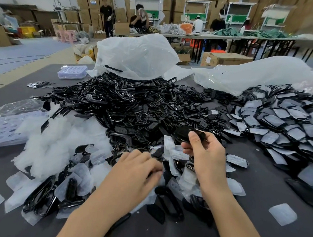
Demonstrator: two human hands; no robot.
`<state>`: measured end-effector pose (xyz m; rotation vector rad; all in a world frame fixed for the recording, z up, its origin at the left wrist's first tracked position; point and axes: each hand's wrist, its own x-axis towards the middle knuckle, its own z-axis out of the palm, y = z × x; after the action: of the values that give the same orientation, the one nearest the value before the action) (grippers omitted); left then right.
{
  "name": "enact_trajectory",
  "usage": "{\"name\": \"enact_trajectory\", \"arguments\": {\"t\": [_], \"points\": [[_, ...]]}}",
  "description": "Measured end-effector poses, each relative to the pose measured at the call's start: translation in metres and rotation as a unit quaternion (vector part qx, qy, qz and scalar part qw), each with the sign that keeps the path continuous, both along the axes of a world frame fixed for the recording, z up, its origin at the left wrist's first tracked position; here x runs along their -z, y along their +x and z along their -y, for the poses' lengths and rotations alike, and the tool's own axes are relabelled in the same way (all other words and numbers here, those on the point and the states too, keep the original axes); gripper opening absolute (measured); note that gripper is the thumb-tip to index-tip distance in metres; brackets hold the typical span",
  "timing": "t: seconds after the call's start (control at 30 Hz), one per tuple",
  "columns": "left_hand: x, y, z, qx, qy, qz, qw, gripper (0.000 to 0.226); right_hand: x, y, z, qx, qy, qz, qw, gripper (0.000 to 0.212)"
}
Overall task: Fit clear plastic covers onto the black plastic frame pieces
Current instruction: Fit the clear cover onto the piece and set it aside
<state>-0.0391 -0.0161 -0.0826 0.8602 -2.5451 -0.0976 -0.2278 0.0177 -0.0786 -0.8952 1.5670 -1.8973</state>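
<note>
Left hand (138, 170) amid frosted covers (99, 156), black frames (127, 105)

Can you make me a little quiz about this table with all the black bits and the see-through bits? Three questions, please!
1. True or false: the right hand holds a black frame piece.
2. Where does the pile of covered pieces lie? A) left of the big black heap; B) right of it; C) on the floor.
3. Fill in the gap: behind the heap stands an open clear plastic ___.
Key: 1 true; 2 B; 3 bag.
</note>
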Motion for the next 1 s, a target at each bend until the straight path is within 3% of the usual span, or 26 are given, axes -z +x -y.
{"name": "enact_trajectory", "arguments": {"t": [0.2, 0.3, 0.4, 0.5, 0.57, 0.63, 0.73, 0.83, 1.0], "points": [[-0.001, -0.002, -0.006, -0.032, -0.045, 0.093, 0.994, 0.045, 0.001, 0.000, 0.001, 0.021, -0.002, 0.019, 1.000, 0.007], [0.002, -0.006, -0.008, -0.069, -0.048, 0.117, 0.990, 0.035, 0.000, 0.000, 0.001, 0.022, -0.002, 0.017, 1.000, 0.007], [0.007, -0.007, -0.008, -0.076, 0.029, 0.104, 0.991, 0.026, 0.002, 0.000, 0.001, 0.018, 0.008, 0.007, 1.000, 0.008], [0.008, -0.006, -0.005, -0.069, 0.093, 0.019, 0.993, 0.021, 0.002, 0.003, 0.001, 0.007, 0.015, -0.001, 1.000, 0.009], [0.002, -0.008, -0.003, -0.071, 0.171, -0.091, 0.978, 0.014, 0.002, 0.004, 0.001, -0.006, 0.009, 0.012, 1.000, 0.008], [-0.006, -0.008, -0.002, -0.071, 0.247, -0.218, 0.942, 0.010, 0.001, 0.006, 0.002, -0.033, -0.001, 0.042, 0.999, 0.007], [-0.011, -0.007, 0.000, -0.063, 0.327, -0.333, 0.882, 0.006, 0.000, 0.013, 0.002, -0.093, -0.013, 0.112, 0.989, 0.008], [-0.014, -0.006, 0.002, -0.070, 0.377, -0.390, 0.837, 0.002, -0.001, 0.022, 0.002, -0.171, -0.025, 0.197, 0.965, 0.011], [-0.013, -0.007, 0.002, -0.069, 0.386, -0.418, 0.819, 0.006, 0.001, 0.027, 0.002, -0.188, -0.021, 0.207, 0.960, 0.007]]}}
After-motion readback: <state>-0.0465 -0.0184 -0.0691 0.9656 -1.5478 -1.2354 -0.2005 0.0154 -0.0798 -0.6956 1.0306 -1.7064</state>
